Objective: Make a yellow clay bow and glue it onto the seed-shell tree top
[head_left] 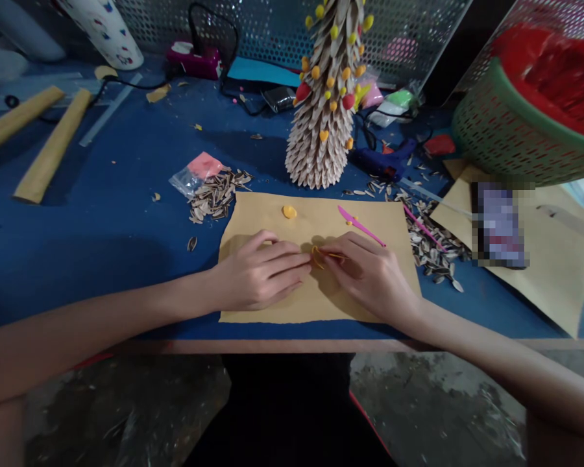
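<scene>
My right hand [372, 275] pinches a thin yellow clay strand [316, 258], part of which curls out past its fingertips. My left hand [260, 275] rests over the brown paper sheet [272, 310] with its fingers stretched out, their tips close to the strand; whether they touch it I cannot tell. A yellow clay lump [289, 212] sits near the paper's far edge. At the right of the sheet lies a pink plastic modelling knife [361, 226] with small yellow bits beside it. Behind the paper stands a cone tree [318, 155] covered in seed shells, dotted with coloured balls.
Striped seed shells [217, 194] lie in piles on both sides of the paper. A blue glue gun [387, 162] sits right of the tree, near a green basket [520, 130] and a phone [501, 224]. Two cardboard tubes [56, 146] lie at left.
</scene>
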Demonstrator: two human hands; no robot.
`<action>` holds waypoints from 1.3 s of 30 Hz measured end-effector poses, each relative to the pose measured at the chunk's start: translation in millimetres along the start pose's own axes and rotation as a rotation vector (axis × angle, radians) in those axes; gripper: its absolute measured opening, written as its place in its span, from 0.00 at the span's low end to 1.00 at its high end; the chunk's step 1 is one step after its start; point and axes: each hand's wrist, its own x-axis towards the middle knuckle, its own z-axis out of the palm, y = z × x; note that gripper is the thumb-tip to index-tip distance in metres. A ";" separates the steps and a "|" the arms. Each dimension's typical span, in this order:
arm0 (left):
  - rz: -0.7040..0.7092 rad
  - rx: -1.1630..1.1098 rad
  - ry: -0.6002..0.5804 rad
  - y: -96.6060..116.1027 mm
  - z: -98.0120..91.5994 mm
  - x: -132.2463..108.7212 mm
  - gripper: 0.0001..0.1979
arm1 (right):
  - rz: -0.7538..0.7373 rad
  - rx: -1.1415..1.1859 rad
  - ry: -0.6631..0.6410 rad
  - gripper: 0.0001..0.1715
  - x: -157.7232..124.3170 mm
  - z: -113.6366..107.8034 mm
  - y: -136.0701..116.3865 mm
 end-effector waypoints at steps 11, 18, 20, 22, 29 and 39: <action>0.025 0.014 -0.012 -1.0 -4.4 3.8 0.08 | -0.008 -0.053 0.016 0.06 -2.4 2.1 1.3; 0.005 0.018 -0.006 0.0 -0.3 -0.5 0.09 | -0.042 -0.143 0.043 0.03 -3.5 2.7 2.1; 0.000 0.011 -0.015 0.3 0.6 -1.4 0.09 | -0.047 -0.146 0.049 0.04 -3.6 2.9 2.9; -0.002 0.009 -0.018 0.3 0.9 -1.5 0.09 | -0.040 -0.144 0.051 0.04 -3.2 3.2 3.4; 0.004 0.019 -0.023 0.1 2.3 -2.8 0.09 | -0.015 -0.186 0.042 0.05 2.5 5.6 2.6; -0.007 0.008 -0.031 0.3 2.3 -3.0 0.09 | -0.029 -0.262 0.025 0.07 10.2 10.5 5.2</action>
